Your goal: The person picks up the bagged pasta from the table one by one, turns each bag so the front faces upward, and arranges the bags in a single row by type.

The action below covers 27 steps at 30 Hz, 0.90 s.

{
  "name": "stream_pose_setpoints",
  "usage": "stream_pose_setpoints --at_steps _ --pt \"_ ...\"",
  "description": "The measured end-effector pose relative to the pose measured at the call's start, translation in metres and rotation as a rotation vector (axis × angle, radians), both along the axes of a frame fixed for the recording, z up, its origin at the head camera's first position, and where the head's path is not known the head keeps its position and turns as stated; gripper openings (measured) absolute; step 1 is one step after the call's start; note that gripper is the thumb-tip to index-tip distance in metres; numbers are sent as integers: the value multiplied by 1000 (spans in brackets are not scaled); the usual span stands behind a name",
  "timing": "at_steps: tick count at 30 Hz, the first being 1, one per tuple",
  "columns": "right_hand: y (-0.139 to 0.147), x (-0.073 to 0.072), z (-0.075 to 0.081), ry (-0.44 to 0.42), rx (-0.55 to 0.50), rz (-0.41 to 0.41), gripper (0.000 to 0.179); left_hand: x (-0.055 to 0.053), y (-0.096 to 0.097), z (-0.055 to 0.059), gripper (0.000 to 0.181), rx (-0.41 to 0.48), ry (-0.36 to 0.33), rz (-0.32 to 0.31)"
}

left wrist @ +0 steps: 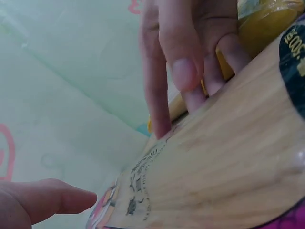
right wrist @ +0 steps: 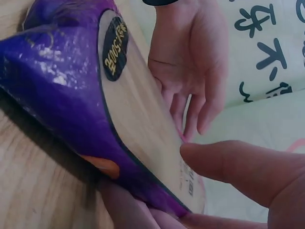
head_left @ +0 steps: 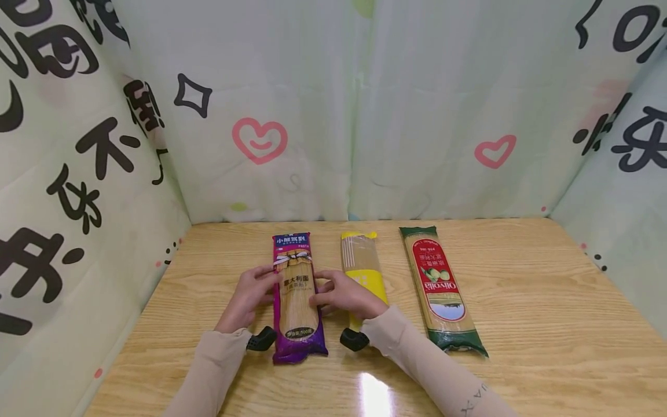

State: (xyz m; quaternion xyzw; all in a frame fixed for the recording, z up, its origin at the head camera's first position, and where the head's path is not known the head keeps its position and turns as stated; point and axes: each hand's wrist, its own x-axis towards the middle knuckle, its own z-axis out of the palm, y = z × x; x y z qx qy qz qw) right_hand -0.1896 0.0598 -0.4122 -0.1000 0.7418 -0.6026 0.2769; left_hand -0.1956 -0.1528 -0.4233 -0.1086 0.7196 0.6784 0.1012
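Observation:
A purple-ended spaghetti packet (head_left: 298, 304) with a clear window lies lengthwise on the wooden table between two hands. At its left edge is the left hand (head_left: 251, 295), fingertips against the side and fingers only slightly bent. The right hand (head_left: 346, 294) reaches in from the right, its fingertips along the opposite edge and its thumb over the window. In the right wrist view, the right fingers (right wrist: 126, 205) lie low along the packet's side, partly hidden beneath it. The left thumb (left wrist: 62, 198) extends near the packet's upper end in the left wrist view.
Partly covered by the right hand, a yellow noodle packet (head_left: 362, 255) lies just to the right. Farther right, a red-labelled Olivoilà pasta packet (head_left: 438, 284) with green ends lies slightly slanted. Printed curtains (head_left: 417, 116) enclose the table (head_left: 547, 324) at the back and sides.

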Motion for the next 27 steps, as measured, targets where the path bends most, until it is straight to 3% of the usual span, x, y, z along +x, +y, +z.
stream_pose_setpoints --at_steps 9,14,19,23,27 --pt "3 2 10 114 156 30 58 -1 -2 2 56 5 -5 1" --pt "10 -1 18 188 145 9 55 -4 -2 11 57 -20 54 20" --pt "14 -5 29 232 118 4 51 -5 -1 21 57 -14 107 -1" --pt "16 -4 38 304 164 -7 49 -2 4 28 54 6 171 -17" --pt "22 -2 44 410 214 -10 49 3 12 37 48 -27 242 -32"
